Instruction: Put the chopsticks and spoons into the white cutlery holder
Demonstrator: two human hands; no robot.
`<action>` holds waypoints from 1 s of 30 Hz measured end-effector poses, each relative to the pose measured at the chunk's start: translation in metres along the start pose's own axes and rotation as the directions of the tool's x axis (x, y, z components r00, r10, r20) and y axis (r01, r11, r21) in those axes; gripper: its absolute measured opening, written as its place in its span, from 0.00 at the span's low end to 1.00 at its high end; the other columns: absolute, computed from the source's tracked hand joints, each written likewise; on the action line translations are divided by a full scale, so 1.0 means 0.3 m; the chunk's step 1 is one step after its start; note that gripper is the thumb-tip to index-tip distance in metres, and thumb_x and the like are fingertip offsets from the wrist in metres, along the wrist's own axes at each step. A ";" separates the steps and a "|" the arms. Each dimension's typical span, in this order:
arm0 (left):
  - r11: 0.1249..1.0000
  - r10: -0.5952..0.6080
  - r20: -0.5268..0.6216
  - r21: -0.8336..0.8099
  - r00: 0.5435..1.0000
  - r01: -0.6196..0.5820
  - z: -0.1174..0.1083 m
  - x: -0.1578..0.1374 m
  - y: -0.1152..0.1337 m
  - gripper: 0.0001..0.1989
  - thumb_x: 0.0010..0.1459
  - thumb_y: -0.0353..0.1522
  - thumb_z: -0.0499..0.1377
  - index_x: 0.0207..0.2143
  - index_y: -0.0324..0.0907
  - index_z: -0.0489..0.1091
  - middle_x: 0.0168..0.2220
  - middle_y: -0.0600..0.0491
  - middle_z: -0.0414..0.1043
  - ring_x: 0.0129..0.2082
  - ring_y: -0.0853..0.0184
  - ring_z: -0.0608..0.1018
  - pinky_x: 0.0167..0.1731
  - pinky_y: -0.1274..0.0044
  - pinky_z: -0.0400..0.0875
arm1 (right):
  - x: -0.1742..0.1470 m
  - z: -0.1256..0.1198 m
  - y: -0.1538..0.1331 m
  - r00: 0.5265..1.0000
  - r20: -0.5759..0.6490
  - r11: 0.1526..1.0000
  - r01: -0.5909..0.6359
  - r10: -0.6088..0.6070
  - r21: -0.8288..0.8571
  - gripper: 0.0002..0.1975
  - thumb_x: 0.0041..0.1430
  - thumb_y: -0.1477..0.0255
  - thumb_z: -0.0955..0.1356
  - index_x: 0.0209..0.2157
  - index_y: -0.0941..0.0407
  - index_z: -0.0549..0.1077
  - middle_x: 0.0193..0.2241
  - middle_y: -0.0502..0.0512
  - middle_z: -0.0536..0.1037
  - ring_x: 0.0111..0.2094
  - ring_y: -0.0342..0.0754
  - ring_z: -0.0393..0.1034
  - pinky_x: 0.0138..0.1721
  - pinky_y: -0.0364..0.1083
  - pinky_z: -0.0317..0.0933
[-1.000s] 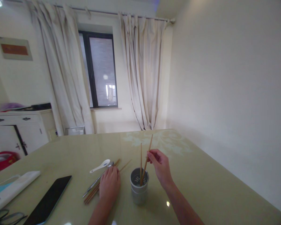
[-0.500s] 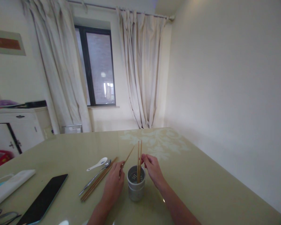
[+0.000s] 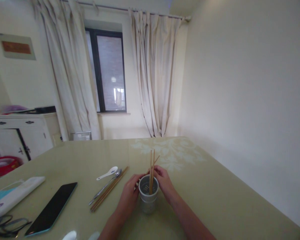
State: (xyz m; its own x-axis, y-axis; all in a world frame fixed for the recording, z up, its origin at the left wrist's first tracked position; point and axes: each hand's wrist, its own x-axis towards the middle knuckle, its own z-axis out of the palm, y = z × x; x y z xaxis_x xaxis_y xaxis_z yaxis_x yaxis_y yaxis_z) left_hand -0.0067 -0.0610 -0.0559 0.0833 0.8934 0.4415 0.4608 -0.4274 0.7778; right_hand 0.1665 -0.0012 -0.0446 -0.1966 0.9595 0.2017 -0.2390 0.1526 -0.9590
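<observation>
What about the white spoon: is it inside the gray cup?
No: the white spoon lies on the table, apart from the gray cup.

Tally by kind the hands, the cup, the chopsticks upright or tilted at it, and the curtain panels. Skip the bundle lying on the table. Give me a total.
Hands: 2 (left hand, right hand)
Cup: 1
Chopsticks standing in the cup: 2
Tilted chopstick seen behind them: 1
Curtain panels: 2
Total: 8
</observation>
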 end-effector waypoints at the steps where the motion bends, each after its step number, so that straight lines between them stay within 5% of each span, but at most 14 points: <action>1: 1.000 -0.002 -0.005 0.030 1.000 0.002 -0.004 0.003 -0.008 0.17 0.66 0.33 0.54 0.52 0.43 0.78 0.51 0.43 0.82 0.46 0.59 0.82 0.46 0.69 0.77 | 0.004 -0.006 -0.007 0.999 -0.039 1.000 0.012 -0.012 -0.001 0.26 0.50 0.46 0.78 0.33 0.56 0.78 0.31 0.56 0.84 0.33 0.55 0.79 0.35 0.48 0.67; 5: 0.922 -0.077 -0.151 0.365 0.986 0.128 -0.056 0.014 -0.067 0.18 0.72 0.35 0.49 0.50 0.42 0.78 0.51 0.44 0.81 0.52 0.57 0.81 0.55 0.65 0.74 | 0.029 -0.085 -0.073 0.937 -0.303 0.985 0.167 -0.173 -0.044 0.25 0.54 0.47 0.76 0.35 0.56 0.77 0.33 0.58 0.84 0.34 0.52 0.78 0.33 0.47 0.65; 9: 0.575 -0.164 -0.281 0.751 0.946 0.323 -0.138 0.002 -0.117 0.17 0.69 0.27 0.50 0.50 0.41 0.78 0.52 0.42 0.80 0.54 0.53 0.80 0.55 0.64 0.72 | 0.051 -0.198 -0.173 0.757 -0.564 0.925 0.380 -0.329 -0.030 0.23 0.52 0.50 0.78 0.34 0.55 0.76 0.28 0.53 0.80 0.29 0.48 0.73 0.32 0.46 0.64; 11: 0.425 -0.200 -0.307 0.828 0.930 0.365 -0.163 -0.010 -0.122 0.18 0.69 0.26 0.50 0.51 0.41 0.78 0.52 0.42 0.80 0.53 0.52 0.80 0.52 0.65 0.72 | 0.048 -0.216 -0.213 0.731 -0.591 0.901 0.434 -0.341 0.017 0.23 0.51 0.50 0.78 0.34 0.55 0.75 0.27 0.51 0.80 0.28 0.47 0.72 0.33 0.46 0.65; 14: 0.337 -0.243 -0.312 0.861 0.919 0.381 -0.173 -0.021 -0.112 0.17 0.70 0.28 0.50 0.50 0.42 0.78 0.51 0.43 0.80 0.53 0.53 0.80 0.49 0.67 0.72 | 0.024 -0.179 -0.237 0.793 -0.496 0.901 0.431 -0.353 0.049 0.22 0.53 0.52 0.78 0.34 0.55 0.76 0.28 0.52 0.80 0.28 0.46 0.71 0.33 0.46 0.66; 20: 0.351 -0.308 -0.283 0.854 0.908 0.385 -0.167 -0.016 -0.109 0.15 0.72 0.30 0.50 0.47 0.42 0.77 0.50 0.44 0.80 0.53 0.55 0.80 0.49 0.69 0.72 | -0.020 -0.060 -0.188 0.925 -0.206 0.947 0.316 -0.320 -0.052 0.20 0.58 0.52 0.76 0.33 0.55 0.77 0.26 0.54 0.81 0.26 0.49 0.73 0.31 0.48 0.66; 26: 0.375 -0.256 -0.259 0.861 0.931 0.343 -0.169 -0.019 -0.124 0.14 0.71 0.30 0.51 0.44 0.42 0.78 0.48 0.43 0.80 0.51 0.55 0.80 0.49 0.69 0.73 | -0.031 -0.043 -0.135 0.960 -0.084 0.959 0.254 -0.266 -0.128 0.22 0.58 0.49 0.75 0.28 0.54 0.75 0.21 0.51 0.76 0.23 0.47 0.69 0.26 0.46 0.63; 30: 0.356 -0.263 -0.266 0.867 0.928 0.349 -0.171 -0.023 -0.115 0.14 0.71 0.31 0.51 0.41 0.42 0.78 0.47 0.43 0.80 0.50 0.55 0.80 0.48 0.69 0.73 | -0.025 -0.052 -0.092 0.964 -0.105 0.951 0.218 -0.245 -0.219 0.25 0.61 0.46 0.71 0.26 0.54 0.77 0.19 0.51 0.74 0.21 0.46 0.65 0.24 0.45 0.58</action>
State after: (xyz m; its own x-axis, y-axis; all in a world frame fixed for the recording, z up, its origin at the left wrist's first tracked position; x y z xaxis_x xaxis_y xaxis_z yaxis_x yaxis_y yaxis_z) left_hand -0.0684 -0.0595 -0.0630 -0.2784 0.9041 0.3242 0.9591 0.2798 0.0434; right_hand 0.1895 -0.0088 -0.0227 -0.0313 0.9122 0.4086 -0.0622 0.4062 -0.9117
